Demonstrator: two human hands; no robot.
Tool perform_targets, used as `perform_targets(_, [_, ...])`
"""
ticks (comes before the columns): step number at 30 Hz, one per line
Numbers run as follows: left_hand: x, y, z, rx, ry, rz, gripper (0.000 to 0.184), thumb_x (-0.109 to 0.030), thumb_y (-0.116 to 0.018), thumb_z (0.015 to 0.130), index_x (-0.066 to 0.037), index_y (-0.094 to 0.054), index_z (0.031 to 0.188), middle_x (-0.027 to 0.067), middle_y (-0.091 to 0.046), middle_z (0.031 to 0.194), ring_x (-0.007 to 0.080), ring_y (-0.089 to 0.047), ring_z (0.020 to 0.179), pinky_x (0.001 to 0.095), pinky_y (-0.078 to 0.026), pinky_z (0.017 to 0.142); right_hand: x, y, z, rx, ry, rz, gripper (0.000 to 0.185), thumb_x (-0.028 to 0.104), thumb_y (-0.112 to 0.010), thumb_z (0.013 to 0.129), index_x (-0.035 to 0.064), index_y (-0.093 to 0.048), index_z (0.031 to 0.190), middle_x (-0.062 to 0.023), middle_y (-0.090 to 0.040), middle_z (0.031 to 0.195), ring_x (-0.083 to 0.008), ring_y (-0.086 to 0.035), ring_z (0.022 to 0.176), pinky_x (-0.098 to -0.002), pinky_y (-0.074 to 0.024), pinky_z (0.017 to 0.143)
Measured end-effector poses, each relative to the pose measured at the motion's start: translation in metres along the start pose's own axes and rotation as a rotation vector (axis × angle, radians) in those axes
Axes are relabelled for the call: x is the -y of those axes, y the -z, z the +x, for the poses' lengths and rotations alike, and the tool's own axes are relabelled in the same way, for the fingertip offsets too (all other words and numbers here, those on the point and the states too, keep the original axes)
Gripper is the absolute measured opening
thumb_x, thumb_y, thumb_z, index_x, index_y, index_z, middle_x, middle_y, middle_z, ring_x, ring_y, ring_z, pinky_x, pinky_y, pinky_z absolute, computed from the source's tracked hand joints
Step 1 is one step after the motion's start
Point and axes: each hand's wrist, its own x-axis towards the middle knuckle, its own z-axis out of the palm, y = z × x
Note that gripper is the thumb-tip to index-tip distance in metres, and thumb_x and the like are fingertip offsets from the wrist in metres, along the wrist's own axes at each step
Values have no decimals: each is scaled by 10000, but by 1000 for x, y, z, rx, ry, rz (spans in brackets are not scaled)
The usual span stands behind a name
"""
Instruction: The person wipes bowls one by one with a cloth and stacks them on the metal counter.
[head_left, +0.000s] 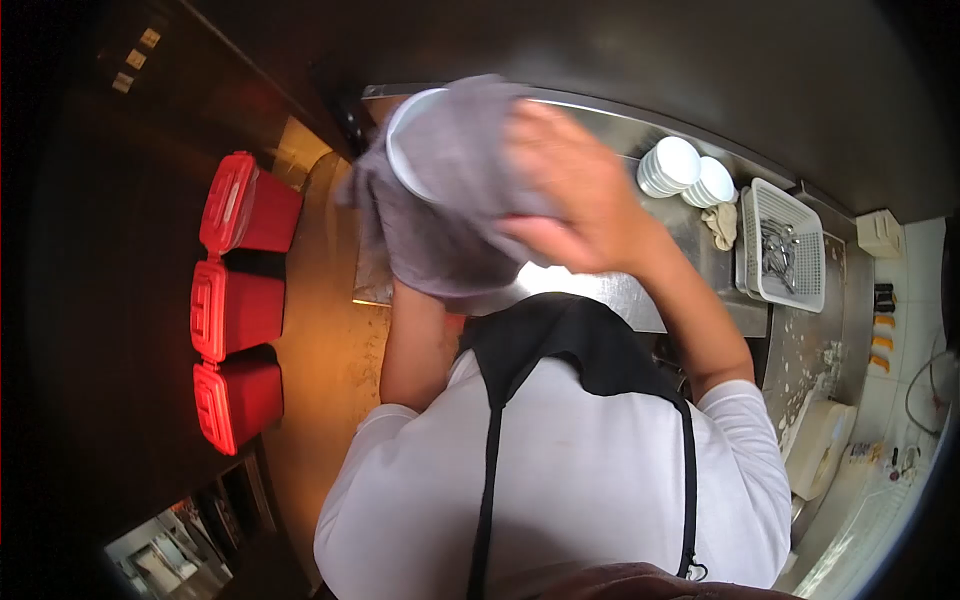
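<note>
A grey cloth (455, 235) hangs in folds around a white bowl (403, 140), whose pale rim shows at the upper left of the cloth. My right hand (575, 190) is closed on the cloth at the bowl's right side, slightly smeared by motion, its thumb below and its fingers above. From below, my left forearm (412, 345) reaches up under the cloth. The cloth hides my left hand, so its fingers do not show.
Behind my hands runs a steel counter (640, 310). Stacked white bowls (668, 165) stand on it, beside a crumpled beige cloth (720, 225) and a white basket (820, 270) of metal cutlery. Red lidded bins (240, 310) line the left side.
</note>
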Motion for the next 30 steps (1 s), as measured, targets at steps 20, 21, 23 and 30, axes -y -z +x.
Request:
perform_targets(20, [51,21,-17,474,-83,632,355,-153,-515,1026,-17,-537,1353,111,-563,1342,213,-552,1225,319,-455,1057,-16,6,3,-279,-475,266,272,175,-714,928,-1,-652,1126,-158,-726,1033,-249,-723,863,-330,-573,789])
perform_targets(21, [56,17,-14,498,-83,634,350,-149,-509,1026,-15,-543,1348,114,-567,1339,215,-554,1226,321,-457,1056,-14,7,2,-87,-293,-21,281,160,-758,877,8,-661,1093,-167,-717,1004,-283,-716,844,-348,-572,767])
perform_targets(23, [66,12,-14,552,-83,634,343,-142,-496,1026,-11,-554,1337,121,-574,1333,220,-557,1228,324,-459,1055,-22,-14,-15,120,-235,-251,258,145,-773,789,20,-637,970,-172,-650,903,-379,-654,828,-446,-544,750])
perform_targets(30, [79,16,-16,471,51,547,423,-277,-514,1014,-26,-533,1355,127,-583,1317,244,-574,1211,349,-453,1068,-34,-31,-52,-98,-1215,1178,325,239,-648,958,-4,-643,1174,-65,-692,1109,-172,-665,1001,-326,-531,882])
